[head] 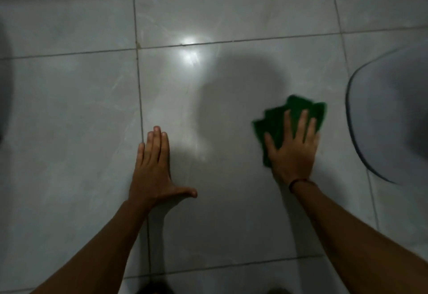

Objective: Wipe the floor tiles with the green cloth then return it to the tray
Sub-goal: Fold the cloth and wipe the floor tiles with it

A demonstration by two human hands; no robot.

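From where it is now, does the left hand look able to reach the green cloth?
Probably yes. The left hand lies flat on the tile, and bare floor separates it from the green cloth. But the right hand presses down on the cloth, so only its far edges show free.

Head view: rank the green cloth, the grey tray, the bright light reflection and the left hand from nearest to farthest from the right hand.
1. green cloth: directly under the right hand, pressed flat on the tile.
2. grey tray: just to its right, at the frame edge.
3. and 4. left hand, flat on the floor to the left, and light reflection, up and left: too close to call.
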